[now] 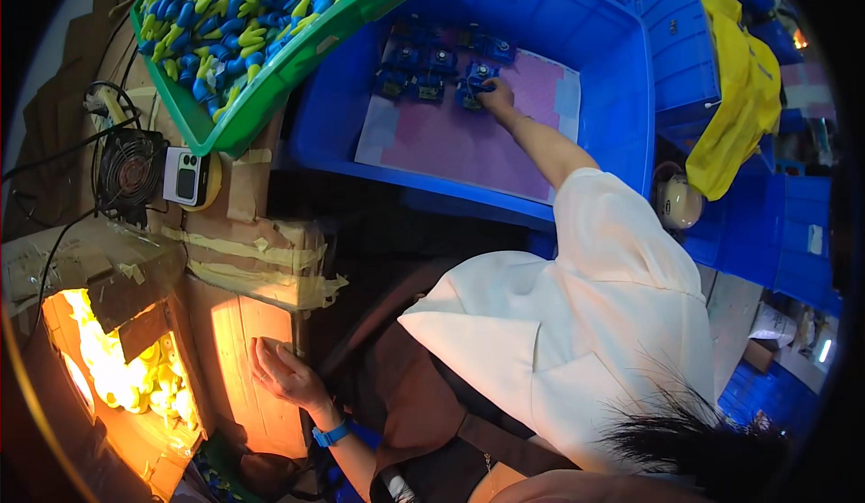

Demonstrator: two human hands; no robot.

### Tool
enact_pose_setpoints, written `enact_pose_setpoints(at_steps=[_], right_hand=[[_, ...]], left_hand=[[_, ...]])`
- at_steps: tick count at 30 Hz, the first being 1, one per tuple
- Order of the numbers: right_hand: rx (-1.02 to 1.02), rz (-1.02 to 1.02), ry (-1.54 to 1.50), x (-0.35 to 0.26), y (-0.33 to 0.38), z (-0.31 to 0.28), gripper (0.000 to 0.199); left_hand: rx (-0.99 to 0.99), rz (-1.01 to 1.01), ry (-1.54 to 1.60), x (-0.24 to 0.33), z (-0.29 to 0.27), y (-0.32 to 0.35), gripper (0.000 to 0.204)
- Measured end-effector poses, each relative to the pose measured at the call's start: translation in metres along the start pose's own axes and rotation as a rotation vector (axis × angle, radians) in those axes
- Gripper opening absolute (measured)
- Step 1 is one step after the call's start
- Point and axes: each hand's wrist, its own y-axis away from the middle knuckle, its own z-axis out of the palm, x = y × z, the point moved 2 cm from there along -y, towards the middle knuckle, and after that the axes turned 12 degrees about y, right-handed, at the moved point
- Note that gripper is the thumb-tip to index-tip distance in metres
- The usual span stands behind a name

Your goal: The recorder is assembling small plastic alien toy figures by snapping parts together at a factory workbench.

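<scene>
Blue assembly (469, 99), one: on the pink sheet (450, 147) inside the blue tub (620, 80). Right hand (497, 99): fingers at that assembly; whether they grip it, I cannot tell. Left hand (286, 379): released, fingers extended, near the cardboard panel (236, 345); blue wristband (332, 434). Similar assemblies (426, 89), several, mostly left of the first. Outward, I log: green tray (270, 89) of blue and yellow-green pieces; black fan (131, 174); yellow cloth (743, 89), right of tub.
</scene>
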Motion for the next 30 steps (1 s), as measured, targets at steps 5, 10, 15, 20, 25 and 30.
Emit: enact_pose_setpoints(at_steps=[5, 10, 15, 20, 25, 30], right_hand=[[-0.228, -0.047, -0.322, -0.024, 0.051, -0.097, 0.034], [-0.384, -1.028, -0.216, -0.211, 0.172, -0.248, 0.038], [-0.788, -1.797, -0.280, -0.363, 0.301, -0.226, 0.038], [-0.975, -2.380, -0.206, -0.450, 0.435, -0.141, 0.035], [-1.020, -2.423, 0.043, -0.474, 0.492, -0.091, 0.050], [-1.001, -2.067, -0.340, -0.472, 0.475, -0.084, 0.057]], left_hand=[[0.026, 0.003, 0.029, -0.009, -0.005, -0.003, 0.033], [0.081, -0.094, 0.326, -0.002, -0.022, -0.004, 0.051], [-0.077, 0.360, 0.094, 0.053, -0.087, -0.043, 0.090], [-0.394, 0.169, -0.130, 0.026, -0.139, -0.011, 0.101], [-0.302, -0.119, -0.001, -0.045, -0.126, 0.042, 0.086], [-0.278, -0.331, 0.325, -0.080, -0.118, 0.045, 0.070]])
